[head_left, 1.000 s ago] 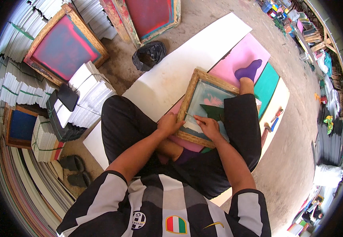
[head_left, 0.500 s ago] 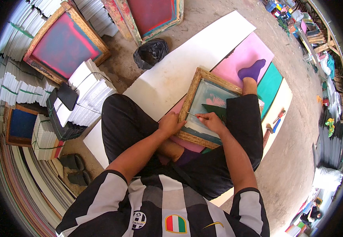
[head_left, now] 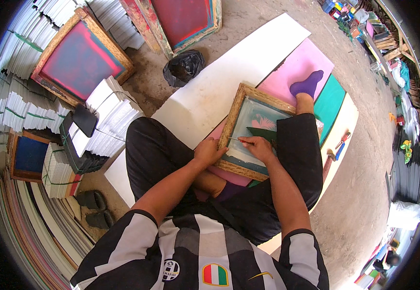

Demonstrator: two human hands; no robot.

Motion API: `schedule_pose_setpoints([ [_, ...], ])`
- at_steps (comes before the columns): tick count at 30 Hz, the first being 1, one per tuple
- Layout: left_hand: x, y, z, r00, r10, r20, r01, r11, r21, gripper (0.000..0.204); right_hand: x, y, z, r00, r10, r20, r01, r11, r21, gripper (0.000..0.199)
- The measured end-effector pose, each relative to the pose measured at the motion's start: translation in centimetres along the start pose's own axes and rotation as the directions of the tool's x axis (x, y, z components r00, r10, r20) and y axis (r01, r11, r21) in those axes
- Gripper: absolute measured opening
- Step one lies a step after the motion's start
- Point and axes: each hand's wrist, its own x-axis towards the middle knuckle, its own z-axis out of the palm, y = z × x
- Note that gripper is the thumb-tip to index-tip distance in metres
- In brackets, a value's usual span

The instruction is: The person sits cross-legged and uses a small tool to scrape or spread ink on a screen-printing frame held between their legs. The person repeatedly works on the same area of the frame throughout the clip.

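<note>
A wooden-framed screen (head_left: pixel 235 113) rests tilted across my lap, its pale mesh (head_left: pixel 248 113) bordered in dark green and printed with a pink plant-like shape. My left hand (head_left: pixel 210 152) grips the frame's left rail, fingers curled over the wood. Over the mesh, my right hand (head_left: pixel 259 148) pinches a slim tool with a thin metal shaft (head_left: pixel 233 138); its tip points at the left rail's inner edge. Most of the tool's handle is hidden in my fingers. A dark green pointed patch (head_left: pixel 263 133) shows beyond my right hand. My right knee covers part of the frame's right side.
Pliers (head_left: pixel 343 140) and a hammer (head_left: pixel 327 162) lie on the cream sheet at right. White (head_left: pixel 224 72), pink (head_left: pixel 292 63) and green sheets spread beneath me. A black plastic bag (head_left: pixel 184 67) sits ahead. Tied paper stacks (head_left: pixel 111 111) and larger screens (head_left: pixel 82 55) stand at left.
The tool's shaft has turned slightly and my right hand has shifted a little. My left hand stays on the frame. The whole view has moved slightly.
</note>
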Motion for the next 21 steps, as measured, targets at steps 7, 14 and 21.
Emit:
schedule_pose_setpoints([
  [7, 0.0, 0.6, -0.3, 1.0, 0.003, 0.011, -0.003, 1.0, 0.025, 0.059, 1.3, 2.2, 0.7, 0.995, -0.003, 0.101, -0.016, 0.983, 0.184, 0.03],
  [14, 0.0, 0.1, -0.1, 1.0, 0.013, -0.021, -0.013, 1.0, 0.025, 0.059, 0.3, -2.8, -1.7, 0.749, 0.427, 0.507, -0.651, 0.617, 0.443, 0.037],
  [21, 0.1, 0.4, -0.1, 1.0, -0.011, -0.002, 0.011, 1.0, 0.004, 0.059, -2.1, -0.1, 0.0, 0.999, -0.023, -0.048, 0.021, 0.999, -0.045, 0.035],
])
